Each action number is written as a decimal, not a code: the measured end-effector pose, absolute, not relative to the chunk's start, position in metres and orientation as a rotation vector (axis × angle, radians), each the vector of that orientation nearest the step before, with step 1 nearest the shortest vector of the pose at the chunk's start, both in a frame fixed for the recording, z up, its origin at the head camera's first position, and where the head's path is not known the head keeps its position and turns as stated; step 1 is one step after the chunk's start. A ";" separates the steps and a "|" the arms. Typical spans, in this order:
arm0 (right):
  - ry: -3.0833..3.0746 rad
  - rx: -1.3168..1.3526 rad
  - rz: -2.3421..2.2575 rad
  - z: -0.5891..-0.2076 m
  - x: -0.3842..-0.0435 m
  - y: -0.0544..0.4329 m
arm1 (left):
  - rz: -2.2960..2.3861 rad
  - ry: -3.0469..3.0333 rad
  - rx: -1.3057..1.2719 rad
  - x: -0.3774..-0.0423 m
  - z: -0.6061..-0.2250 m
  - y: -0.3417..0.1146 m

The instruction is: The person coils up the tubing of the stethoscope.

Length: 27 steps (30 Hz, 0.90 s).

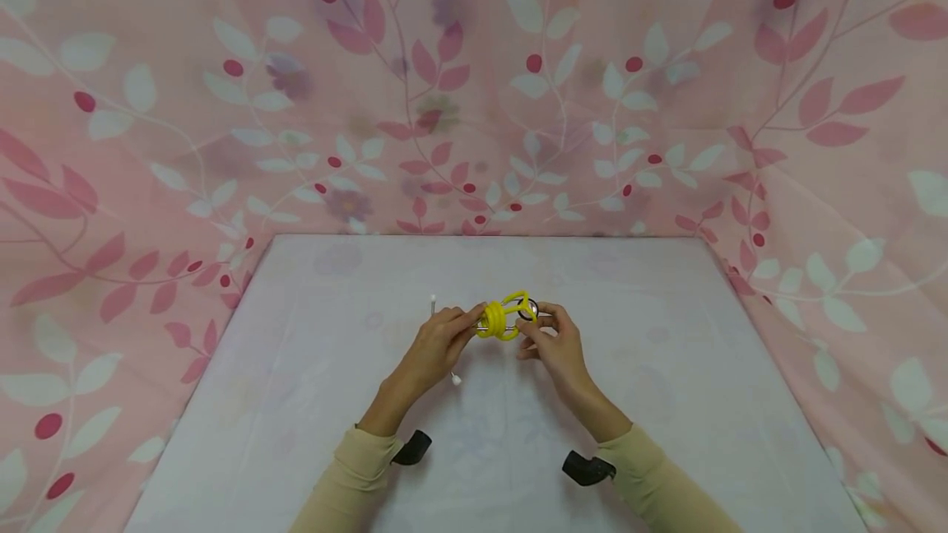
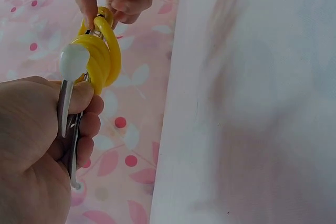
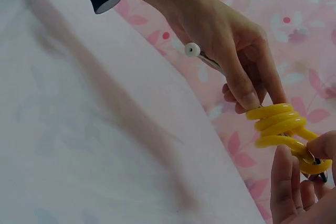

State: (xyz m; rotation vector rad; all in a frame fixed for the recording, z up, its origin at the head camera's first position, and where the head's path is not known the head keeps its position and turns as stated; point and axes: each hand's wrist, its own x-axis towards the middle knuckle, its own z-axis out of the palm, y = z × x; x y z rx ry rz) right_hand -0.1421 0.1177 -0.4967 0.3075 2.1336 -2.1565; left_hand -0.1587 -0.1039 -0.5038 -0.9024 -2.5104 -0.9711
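Observation:
Glossy yellow tubing (image 1: 493,321) is wound in several turns round a slim metal piece, held above the table in the head view. My left hand (image 1: 429,348) pinches the metal piece beside the coils, thumb against them. Metal arms with white ends (image 2: 74,61) stick out past that hand in the left wrist view. At the other end, by a dark ring (image 1: 528,309), my right hand (image 1: 559,348) pinches a yellow loop between thumb and finger. The right wrist view shows the stacked coils (image 3: 275,121) between both hands; what the whole item is cannot be told.
A pale cloth-covered table (image 1: 652,434) lies under the hands. Pink leaf-print curtains (image 1: 474,89) hang behind it and at both sides. Dark wrist-camera mounts (image 1: 588,468) jut from the inner side of each sleeve.

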 end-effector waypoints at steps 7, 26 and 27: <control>2.180 0.226 -2.060 -0.491 -0.146 0.131 | -1.035 -2.568 -0.893 -0.160 -0.502 -0.106; 2.844 -0.895 -0.954 -0.470 -0.172 0.164 | -1.045 -2.635 -0.988 -0.162 -0.506 -0.109; 2.833 -0.915 -0.934 -0.471 -0.172 0.164 | -1.046 -2.632 -0.995 -0.162 -0.507 -0.109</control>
